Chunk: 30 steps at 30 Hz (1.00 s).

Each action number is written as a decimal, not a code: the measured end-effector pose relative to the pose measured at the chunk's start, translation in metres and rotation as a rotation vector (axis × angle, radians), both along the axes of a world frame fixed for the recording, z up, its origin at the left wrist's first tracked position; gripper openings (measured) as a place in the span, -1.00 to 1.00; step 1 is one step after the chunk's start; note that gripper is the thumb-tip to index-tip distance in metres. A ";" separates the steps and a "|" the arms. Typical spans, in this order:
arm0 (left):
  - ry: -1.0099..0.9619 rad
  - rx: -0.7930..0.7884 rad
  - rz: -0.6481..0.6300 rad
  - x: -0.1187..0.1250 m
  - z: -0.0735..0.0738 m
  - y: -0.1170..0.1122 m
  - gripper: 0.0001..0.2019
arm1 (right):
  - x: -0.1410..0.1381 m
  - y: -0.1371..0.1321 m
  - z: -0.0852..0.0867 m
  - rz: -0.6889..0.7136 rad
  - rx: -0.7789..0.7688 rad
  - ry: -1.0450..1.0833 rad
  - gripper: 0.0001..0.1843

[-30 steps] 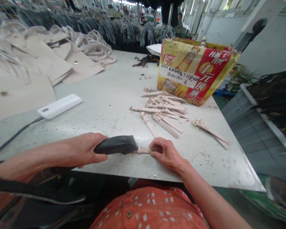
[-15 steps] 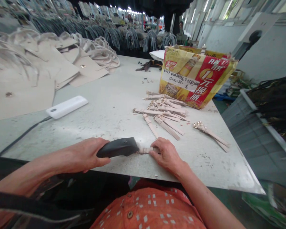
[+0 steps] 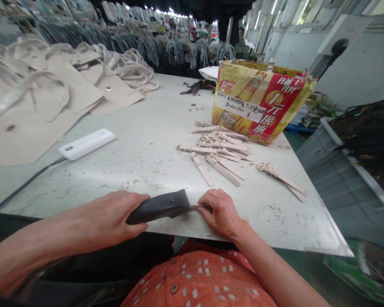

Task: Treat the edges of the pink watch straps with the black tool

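Head view: small strap [image 3: 195, 208] at the front tip of the black tool [image 3: 163, 207], right hand [image 3: 219, 214] pinching it, fingers closed; left hand [image 3: 115, 215] wrapped round the tool's rear. Looks like the tool's being worked on the strap; next move probably needs a steady pinch. Loose straps [image 3: 224, 144] lie past the tool.

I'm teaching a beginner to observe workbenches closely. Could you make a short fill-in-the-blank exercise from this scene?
1. The dark tool is gripped by the person's ____.
2. The right hand is at the tool's ____ side, pinching a small piece.
3. The slim device with a dark cord is coloured ____.
4. On the box, the panel with large white characters is coloured ____.

Missing words: left hand; right; white; red.
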<state>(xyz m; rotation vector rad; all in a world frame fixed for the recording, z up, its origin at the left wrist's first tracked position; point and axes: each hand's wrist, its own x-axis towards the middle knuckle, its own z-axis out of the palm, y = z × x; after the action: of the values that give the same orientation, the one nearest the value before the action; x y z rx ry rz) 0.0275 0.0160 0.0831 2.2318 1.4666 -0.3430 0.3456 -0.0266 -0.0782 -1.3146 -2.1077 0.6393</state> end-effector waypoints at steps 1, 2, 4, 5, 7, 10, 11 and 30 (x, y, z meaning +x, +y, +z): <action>0.029 -0.038 -0.023 0.003 0.001 -0.001 -0.68 | 0.000 0.000 0.000 0.001 -0.003 0.008 -0.82; 0.053 -0.066 -0.042 0.006 0.001 -0.002 -0.67 | 0.001 0.001 -0.001 -0.002 -0.007 0.017 -0.81; 0.071 -0.094 -0.064 0.013 0.002 -0.002 -0.73 | 0.001 0.001 -0.002 -0.005 -0.015 0.037 -0.81; 0.061 -0.107 -0.069 0.017 0.002 0.000 -0.77 | 0.002 0.002 -0.002 -0.006 -0.019 0.045 -0.81; 0.055 -0.123 -0.063 0.025 0.001 0.006 -0.81 | 0.003 0.003 -0.003 -0.008 -0.032 0.054 -0.81; 0.078 -0.094 -0.039 0.035 -0.002 0.015 -0.79 | 0.004 0.004 -0.001 -0.032 -0.061 0.047 -0.81; 0.081 -0.082 -0.039 0.036 -0.003 0.017 -0.78 | 0.004 0.004 0.000 -0.044 -0.070 0.043 -0.81; 0.186 0.023 -0.101 0.043 -0.006 0.001 -0.66 | 0.002 0.010 0.012 -0.106 -0.178 0.029 -0.77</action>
<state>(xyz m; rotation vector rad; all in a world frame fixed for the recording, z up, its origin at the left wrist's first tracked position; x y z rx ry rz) 0.0700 0.0170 0.0774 2.3507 1.4580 -0.5830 0.3479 -0.0162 -0.0662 -1.4936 -1.9796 0.8109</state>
